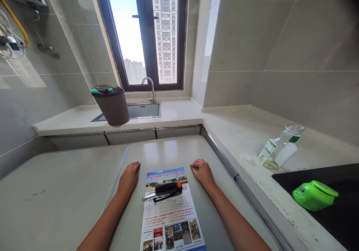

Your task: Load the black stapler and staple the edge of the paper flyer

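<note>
My left hand (131, 175) rests on the pale tabletop (134, 221) with its fingers curled closed, left of a printed flyer (171, 215). On the flyer's other side, my right hand (202, 172) lies with thumb and fingers drawn together. Nothing shows in either hand, and neither touches the paper. The flyer has a blue top band, red and black print, a table and photos along its bottom. Across its upper part lies a black stapler (167, 189) with an orange-red end at right and a silver metal strip sticking out left.
Beyond the table, a white counter (179, 111) holds a sink (144, 110), a faucet (152, 88) and a brown bucket (113, 107) with things inside. On the right counter stand a clear glass jar (270, 150) and a green tub (315, 195), the latter over a black surface (344, 210).
</note>
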`<action>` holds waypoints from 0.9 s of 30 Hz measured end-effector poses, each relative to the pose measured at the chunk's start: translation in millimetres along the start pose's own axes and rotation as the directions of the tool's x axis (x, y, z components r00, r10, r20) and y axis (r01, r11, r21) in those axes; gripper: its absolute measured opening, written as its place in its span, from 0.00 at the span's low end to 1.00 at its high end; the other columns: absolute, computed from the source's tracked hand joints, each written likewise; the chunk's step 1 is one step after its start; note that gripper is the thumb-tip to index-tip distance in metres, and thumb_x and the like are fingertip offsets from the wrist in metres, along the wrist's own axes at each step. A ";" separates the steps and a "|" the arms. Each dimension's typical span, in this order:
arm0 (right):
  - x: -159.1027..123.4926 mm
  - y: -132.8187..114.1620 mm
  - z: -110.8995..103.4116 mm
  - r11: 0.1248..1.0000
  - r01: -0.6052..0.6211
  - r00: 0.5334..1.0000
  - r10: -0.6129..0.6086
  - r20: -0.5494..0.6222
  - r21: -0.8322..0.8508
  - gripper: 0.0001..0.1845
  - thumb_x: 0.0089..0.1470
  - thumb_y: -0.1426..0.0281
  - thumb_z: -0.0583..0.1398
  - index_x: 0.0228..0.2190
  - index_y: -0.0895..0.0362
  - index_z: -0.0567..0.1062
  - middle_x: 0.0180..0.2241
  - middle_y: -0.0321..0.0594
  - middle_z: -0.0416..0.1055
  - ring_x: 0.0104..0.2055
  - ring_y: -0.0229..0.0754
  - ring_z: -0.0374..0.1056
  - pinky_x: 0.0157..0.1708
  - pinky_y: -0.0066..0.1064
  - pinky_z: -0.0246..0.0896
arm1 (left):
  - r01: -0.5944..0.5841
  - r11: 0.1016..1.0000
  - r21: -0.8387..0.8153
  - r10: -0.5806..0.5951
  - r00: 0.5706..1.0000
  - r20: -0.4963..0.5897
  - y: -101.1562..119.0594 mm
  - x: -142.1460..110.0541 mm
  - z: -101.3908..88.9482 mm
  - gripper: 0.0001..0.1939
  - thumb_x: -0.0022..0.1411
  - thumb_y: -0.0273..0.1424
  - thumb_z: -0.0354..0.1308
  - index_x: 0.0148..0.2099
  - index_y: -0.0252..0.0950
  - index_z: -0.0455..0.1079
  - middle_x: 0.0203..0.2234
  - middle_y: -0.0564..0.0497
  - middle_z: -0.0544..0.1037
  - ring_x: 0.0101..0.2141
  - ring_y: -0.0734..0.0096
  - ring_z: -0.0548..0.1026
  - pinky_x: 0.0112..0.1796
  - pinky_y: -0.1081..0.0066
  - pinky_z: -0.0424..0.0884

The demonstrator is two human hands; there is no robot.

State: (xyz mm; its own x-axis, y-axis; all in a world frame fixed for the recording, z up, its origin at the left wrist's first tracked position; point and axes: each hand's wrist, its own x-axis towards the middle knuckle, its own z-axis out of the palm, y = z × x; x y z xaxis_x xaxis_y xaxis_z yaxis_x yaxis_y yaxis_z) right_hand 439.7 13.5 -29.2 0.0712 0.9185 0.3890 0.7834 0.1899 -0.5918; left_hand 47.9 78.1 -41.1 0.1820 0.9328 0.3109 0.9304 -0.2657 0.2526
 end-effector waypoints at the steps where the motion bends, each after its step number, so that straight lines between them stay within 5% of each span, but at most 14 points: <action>1: -0.2 -1.5 -0.4 1.000 -0.002 1.000 0.002 0.004 -0.017 0.11 0.56 0.77 0.61 0.32 0.55 0.84 0.34 0.41 0.78 0.42 0.45 0.70 0.46 0.33 0.65 | 0.009 1.000 0.000 -0.009 1.000 -0.008 1.7 -4.1 -2.6 0.22 0.69 0.24 0.44 0.57 0.36 0.74 0.58 0.43 0.76 0.58 0.59 0.72 0.58 0.60 0.68; 11: -6.9 -13.8 4.2 0.962 0.103 0.990 -0.076 0.115 -0.252 0.24 0.64 0.74 0.53 0.59 0.50 0.71 0.54 0.47 0.69 0.53 0.50 0.63 0.48 0.40 0.62 | 0.052 0.998 0.046 -0.051 0.998 -0.022 25.8 -67.8 -15.0 0.18 0.71 0.25 0.45 0.54 0.33 0.73 0.55 0.40 0.76 0.55 0.57 0.73 0.55 0.60 0.69; 20: -15.3 -21.5 -4.2 0.989 0.122 0.992 -0.122 0.009 -0.082 0.29 0.55 0.84 0.49 0.51 0.55 0.77 0.47 0.46 0.70 0.51 0.48 0.65 0.55 0.38 0.63 | 0.034 0.998 0.057 -0.035 0.999 0.023 38.5 -81.8 -27.3 0.20 0.67 0.18 0.43 0.51 0.35 0.72 0.50 0.42 0.77 0.49 0.58 0.72 0.48 0.62 0.66; 27: -27.0 -33.8 -4.9 0.947 0.277 0.956 -0.256 0.143 -0.162 0.26 0.53 0.86 0.51 0.46 0.55 0.77 0.49 0.46 0.71 0.55 0.50 0.64 0.56 0.40 0.60 | 0.014 1.000 0.024 -0.015 0.999 0.043 44.4 -89.8 -36.6 0.20 0.66 0.17 0.43 0.48 0.37 0.73 0.47 0.44 0.77 0.47 0.60 0.73 0.46 0.64 0.65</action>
State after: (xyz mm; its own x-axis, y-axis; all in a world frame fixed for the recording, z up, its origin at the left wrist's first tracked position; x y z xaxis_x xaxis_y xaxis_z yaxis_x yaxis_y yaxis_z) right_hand 414.3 -19.3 -16.3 -0.2203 0.8792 0.4225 0.8616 0.3785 -0.3382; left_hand 61.3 -26.3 -24.3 0.1820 0.9463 0.2672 0.9401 -0.2471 0.2350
